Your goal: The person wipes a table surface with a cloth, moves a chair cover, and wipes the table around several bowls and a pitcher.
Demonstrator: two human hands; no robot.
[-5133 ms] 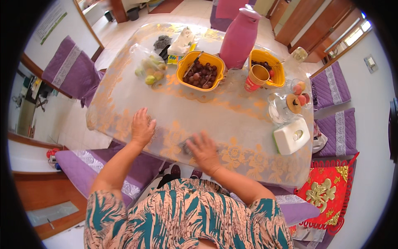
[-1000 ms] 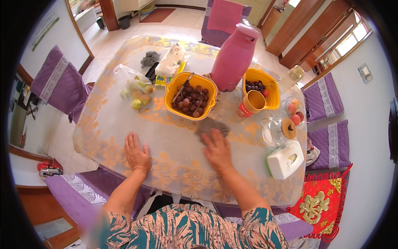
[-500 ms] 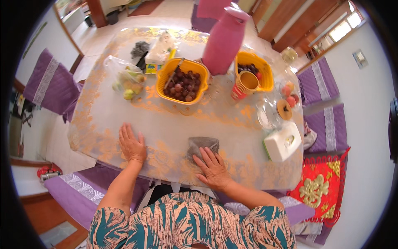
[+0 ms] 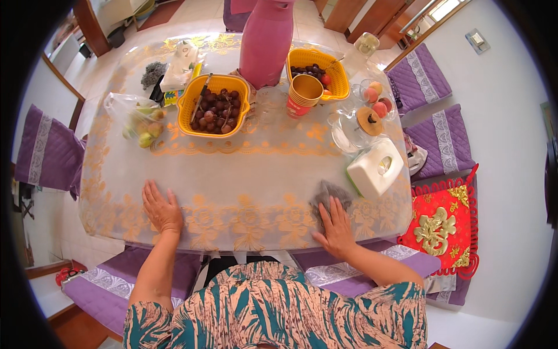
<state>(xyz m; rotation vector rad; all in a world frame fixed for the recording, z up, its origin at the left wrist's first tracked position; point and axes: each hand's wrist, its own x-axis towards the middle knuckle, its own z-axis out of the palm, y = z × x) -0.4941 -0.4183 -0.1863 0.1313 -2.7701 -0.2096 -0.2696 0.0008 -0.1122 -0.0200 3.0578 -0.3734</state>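
Observation:
My right hand [image 4: 335, 225] presses flat on a grey cloth [image 4: 329, 192] at the near right of the table [image 4: 244, 174], close to the front edge. My left hand [image 4: 160, 207] lies flat, fingers spread, on the patterned cover near the front left, holding nothing. A white tissue box [image 4: 376, 168] stands just right of the cloth.
Further back stand a yellow basket of dark fruit [image 4: 214, 106], a tall pink jug [image 4: 266, 41], orange cups [image 4: 304, 94], a second yellow basket [image 4: 318, 65], a bag of green fruit [image 4: 135, 121] and glass dishes [image 4: 360, 124]. Purple chairs [image 4: 46, 154] surround the table; a red cushion [image 4: 444, 221] lies right.
My right hand has slid the cloth from the table's middle toward the near right corner. The left hand stays flat near the front left.

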